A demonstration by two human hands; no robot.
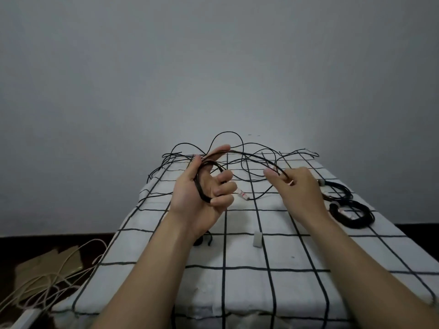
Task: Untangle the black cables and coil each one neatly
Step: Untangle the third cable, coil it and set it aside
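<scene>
- The left hand (203,186) grips a part-wound coil (200,188) of black cable. The loops lie across its palm, with the lower fingers curled around them.
- The right hand (301,189) pinches the same cable's free run (251,156), which arcs between the two hands.
- The rest of that cable trails into the loose tangle (242,162) at the far end of the checked cloth (240,293). Two finished coils (356,225) lie at the right edge of the cloth.
- Risk: drawing in more length while the far strands cross each other could pull a knot tight, or drag the whole tangle forward.
- Risk: the left hand's index finger is extended rather than curled over the loops, so a tug on the run could spring them off the palm and undo the winding.
- Risk: the plug end (243,194) lying below the hands could snag in a loop as the cable slides.
- Writing: that plug carries a white tag with reddish marks, and the near finished coil has a similar tag. Both are too small to read, and no brand is visible.
</scene>
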